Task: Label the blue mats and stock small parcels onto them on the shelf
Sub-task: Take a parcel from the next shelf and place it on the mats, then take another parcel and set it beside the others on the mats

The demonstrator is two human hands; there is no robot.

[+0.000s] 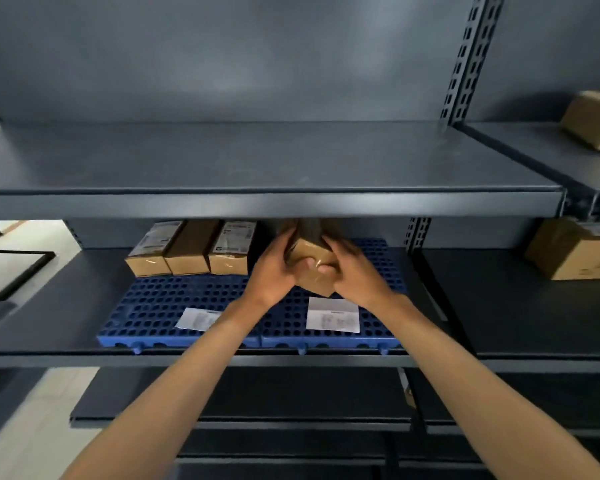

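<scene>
Two blue perforated mats lie side by side on the middle shelf, the left mat (153, 306) and the right mat (378, 258). A white paper label (196, 319) sits near the left mat's front edge, and another label (333, 314) on the right mat. Three small brown parcels (191, 251) stand in a row at the back of the left mat. Both hands grip a fourth brown parcel (314, 268) above the seam between the mats: my left hand (274, 268) on its left side, my right hand (354, 271) on its right. Its top is hidden under the shelf above.
The dark upper shelf board (257, 202) overhangs the mats closely. A larger cardboard box (575, 251) stands on the neighbouring shelf bay to the right, another box (593, 119) above it. A slotted upright (416, 233) divides the bays. Lower shelves lie beneath.
</scene>
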